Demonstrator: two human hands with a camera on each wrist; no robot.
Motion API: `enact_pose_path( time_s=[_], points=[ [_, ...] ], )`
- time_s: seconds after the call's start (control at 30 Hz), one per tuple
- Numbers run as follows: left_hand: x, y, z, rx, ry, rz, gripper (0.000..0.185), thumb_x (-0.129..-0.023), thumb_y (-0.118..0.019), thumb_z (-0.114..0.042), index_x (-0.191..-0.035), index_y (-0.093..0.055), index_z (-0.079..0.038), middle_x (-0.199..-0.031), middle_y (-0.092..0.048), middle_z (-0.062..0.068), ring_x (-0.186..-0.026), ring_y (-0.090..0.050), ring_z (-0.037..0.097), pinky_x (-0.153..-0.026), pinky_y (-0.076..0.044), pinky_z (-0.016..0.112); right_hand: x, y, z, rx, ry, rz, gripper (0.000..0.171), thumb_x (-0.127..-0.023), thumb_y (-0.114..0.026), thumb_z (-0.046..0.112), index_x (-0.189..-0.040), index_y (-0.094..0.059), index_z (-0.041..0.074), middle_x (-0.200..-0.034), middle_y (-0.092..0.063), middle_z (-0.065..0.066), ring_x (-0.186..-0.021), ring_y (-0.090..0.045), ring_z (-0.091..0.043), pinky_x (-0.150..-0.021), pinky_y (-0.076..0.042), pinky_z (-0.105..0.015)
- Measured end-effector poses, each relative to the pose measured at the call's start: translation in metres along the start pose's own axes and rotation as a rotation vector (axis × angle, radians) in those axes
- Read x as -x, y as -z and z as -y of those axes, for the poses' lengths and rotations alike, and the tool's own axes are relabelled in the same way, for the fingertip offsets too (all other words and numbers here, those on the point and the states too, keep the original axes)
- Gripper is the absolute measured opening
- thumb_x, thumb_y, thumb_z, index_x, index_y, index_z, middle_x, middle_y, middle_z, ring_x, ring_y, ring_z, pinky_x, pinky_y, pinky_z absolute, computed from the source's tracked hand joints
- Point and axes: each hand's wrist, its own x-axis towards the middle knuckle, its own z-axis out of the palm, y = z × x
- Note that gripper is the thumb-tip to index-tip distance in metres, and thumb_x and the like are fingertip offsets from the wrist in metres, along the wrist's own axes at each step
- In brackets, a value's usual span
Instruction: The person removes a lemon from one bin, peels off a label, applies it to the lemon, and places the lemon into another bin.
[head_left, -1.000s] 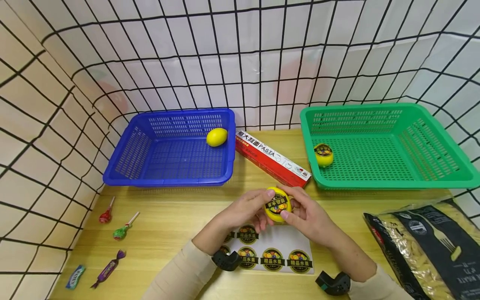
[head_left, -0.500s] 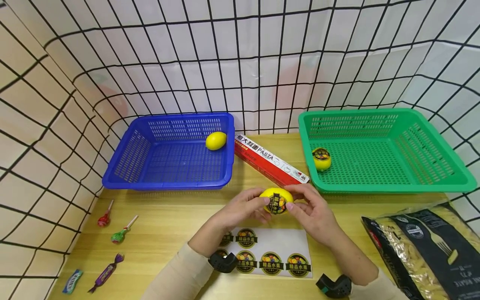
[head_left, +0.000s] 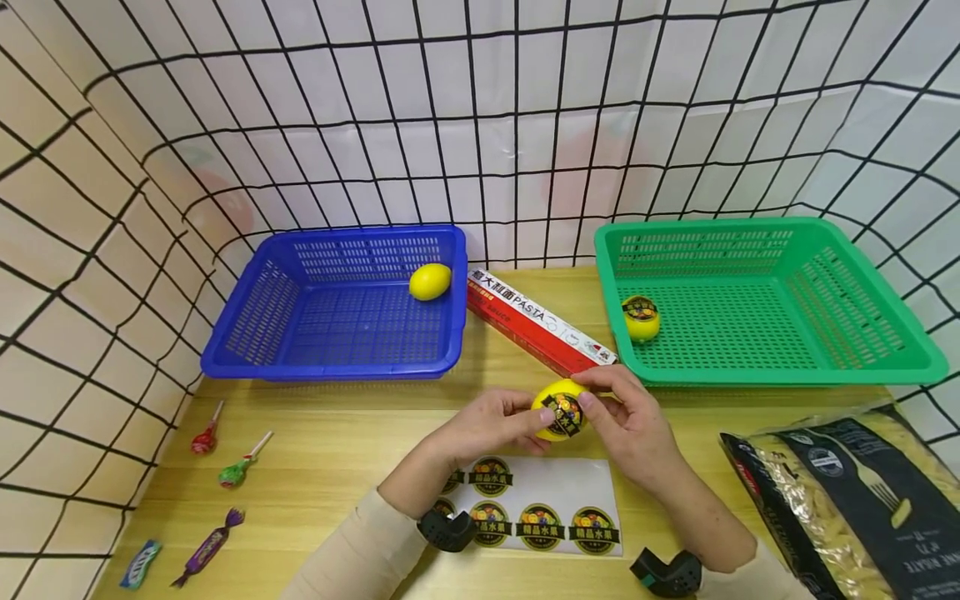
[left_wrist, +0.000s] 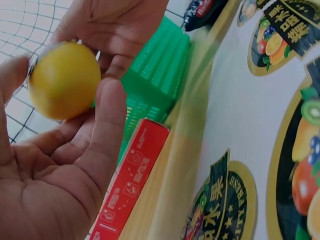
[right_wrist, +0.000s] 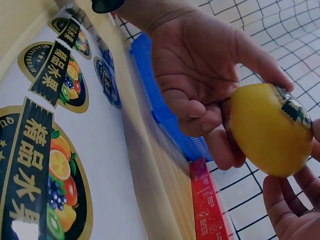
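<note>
Fingers of the left hand [head_left: 487, 427] and right hand [head_left: 632, 427] pinch the lemon [head_left: 557, 395] above the bench [head_left: 337, 442]; presumably light, firm and slightly slippery, it is best gripped by bare rind, clear of the label [head_left: 564, 415].

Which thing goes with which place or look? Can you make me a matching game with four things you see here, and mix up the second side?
Things
1. Middle lemon of the three in the head view
2. Pasta box
3. Sticker sheet
4. Green lollipop

Places and looks
A. Lying slanted between the blue basket and green basket
B. On the table, beside a red lollipop
C. Held by the left hand and right hand
D. White, with round black-and-gold stickers

Right pairs
1-C, 2-A, 3-D, 4-B
</note>
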Motion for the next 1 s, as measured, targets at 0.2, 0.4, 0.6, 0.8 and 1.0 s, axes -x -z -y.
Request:
enact_pose_path(
  time_s=[0.2, 0.4, 0.6, 0.8, 1.0],
  points=[
    [-0.001, -0.002, 0.000, 0.019, 0.013, -0.058, 0.046, -0.107, -0.053, -0.033, -0.122, -0.067, 0.008, -0.111, -0.072, 0.023, -0.088, -0.075, 0.030, -0.083, -0.063, 0.036, 0.001, -0.002, 0.001, 0.075, -0.006, -0.045, 0.020, -0.100, -0.056, -0.004, -0.116, -0.067, 0.000, -0.112, -0.058, -0.002, -0.097, -0.060, -0.004, -0.077, -0.056, -0.013],
    [-0.002, -0.004, 0.000, 0.099, 0.017, -0.087, 0.038, -0.104, -0.061, -0.021, -0.136, -0.059, -0.001, -0.118, -0.071, 0.024, -0.098, -0.074, 0.041, -0.085, -0.063, 0.043, 0.004, -0.004, 0.001, 0.089, -0.078, -0.076, 0.021, -0.102, -0.055, -0.001, -0.119, -0.065, -0.005, -0.116, -0.058, -0.007, -0.099, -0.059, -0.002, -0.081, -0.055, -0.012],
    [0.001, -0.003, 0.001, 0.134, -0.001, -0.094, 0.053, -0.098, -0.068, -0.013, -0.146, -0.048, -0.007, -0.121, -0.066, 0.025, -0.096, -0.074, 0.029, -0.088, -0.060, 0.052, 0.013, -0.001, 0.004, 0.100, -0.167, -0.099, 0.024, -0.104, -0.054, 0.003, -0.125, -0.062, -0.004, -0.119, -0.060, -0.015, -0.097, -0.062, -0.002, -0.082, -0.056, -0.013],
    [0.003, -0.002, 0.000, 0.074, -0.001, -0.096, 0.048, -0.092, -0.074, -0.009, -0.136, -0.056, -0.003, -0.112, -0.062, 0.015, -0.092, -0.070, 0.017, -0.086, -0.062, 0.048, 0.024, 0.014, 0.003, 0.148, -0.262, -0.181, 0.026, -0.105, -0.053, 0.008, -0.129, -0.058, -0.002, -0.110, -0.062, 0.009, -0.095, -0.064, -0.002, -0.083, -0.055, -0.013],
    [0.000, -0.001, -0.004, -0.009, -0.013, -0.086, 0.045, -0.090, -0.077, -0.013, -0.131, -0.058, -0.005, -0.112, -0.060, 0.011, -0.089, -0.069, 0.017, -0.084, -0.063, 0.047, 0.031, 0.035, 0.002, 0.178, -0.248, -0.283, 0.028, -0.104, -0.054, 0.005, -0.130, -0.056, -0.004, -0.101, -0.062, 0.011, -0.088, -0.065, 0.000, -0.079, -0.056, -0.014]
  ],
)
